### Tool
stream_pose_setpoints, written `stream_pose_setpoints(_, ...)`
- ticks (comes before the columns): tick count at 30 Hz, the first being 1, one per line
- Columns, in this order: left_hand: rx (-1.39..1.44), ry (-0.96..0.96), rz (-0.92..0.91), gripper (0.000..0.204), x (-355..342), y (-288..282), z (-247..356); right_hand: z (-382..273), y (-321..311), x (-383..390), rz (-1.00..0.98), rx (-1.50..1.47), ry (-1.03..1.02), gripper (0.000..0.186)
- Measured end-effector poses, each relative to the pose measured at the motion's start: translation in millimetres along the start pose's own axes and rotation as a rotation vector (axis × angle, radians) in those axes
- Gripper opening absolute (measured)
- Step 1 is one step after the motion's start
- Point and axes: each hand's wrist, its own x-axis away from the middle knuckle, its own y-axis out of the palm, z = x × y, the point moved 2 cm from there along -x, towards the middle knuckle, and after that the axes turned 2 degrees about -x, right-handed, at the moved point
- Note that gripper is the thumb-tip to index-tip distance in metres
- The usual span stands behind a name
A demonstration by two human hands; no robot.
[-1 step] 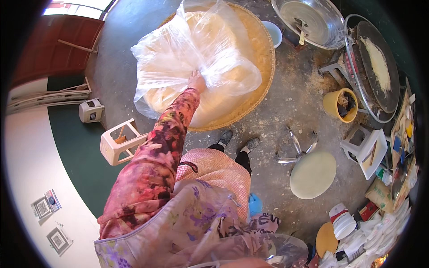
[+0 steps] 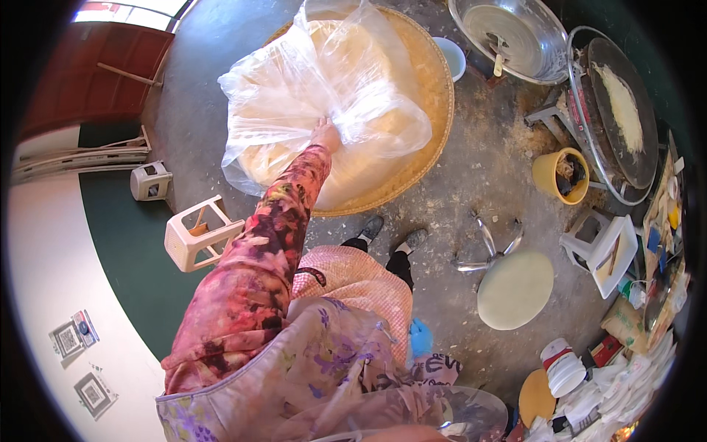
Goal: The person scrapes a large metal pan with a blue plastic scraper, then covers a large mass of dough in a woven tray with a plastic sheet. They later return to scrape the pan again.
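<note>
While left hand [image 2: 325,135] grips crinkled clear plastic sheet [image 2: 324,81], round woven tray [image 2: 434,96] beneath.

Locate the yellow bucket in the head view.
The yellow bucket stands on the floor at the right of the head view, right of the round woven tray and against the stand of the big round griddle, above the white stool.

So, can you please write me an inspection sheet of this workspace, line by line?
Surface: grey concrete floor, dusty, with crumbs.
Job's things: clear plastic sheet bunched over pale flat rounds on a round woven tray.
Clutter: white stool on its side, yellow bucket, metal basin, round griddle, round-seat stool.
Hands: left hand grips the plastic sheet; right hand not clearly seen.
Cables: nothing seen.
Surroundings: red door, green and white wall.
</note>
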Motion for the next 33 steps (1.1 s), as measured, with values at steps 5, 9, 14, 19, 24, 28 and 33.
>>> stream_pose_setpoints(5,0.251,-0.023,-0.051,0.045,-21,30,-21,5,-22,9,0.025,-0.116,0.004,0.032)
stream_pose_setpoints(9,0.468,0.070,0.021,0.044,-35,46,-37,29,-19,18,-0.017,0.034,0.020,0.030)
stream_pose_setpoints(14,0.104,0.176,0.192,0.044,23,16,-23,62,-4,44,0.055,0.234,0.055,0.032)
stream_pose_setpoints(19,0.162,0.223,0.199,0.061,91,-6,-1,122,-9,62,0.179,0.012,0.188,0.036)
stream_pose_setpoints(24,-0.005,0.388,0.491,0.052,160,38,-15,212,-36,63,0.485,-0.231,0.032,0.034)
stream_pose_setpoints(28,-0.430,0.462,0.353,0.061,261,105,-4,267,-119,74,0.543,-0.015,0.075,0.036)
stream_pose_setpoints(33,-0.627,0.596,-0.387,0.038,365,222,116,324,-261,96,0.789,-0.168,0.074,0.043)
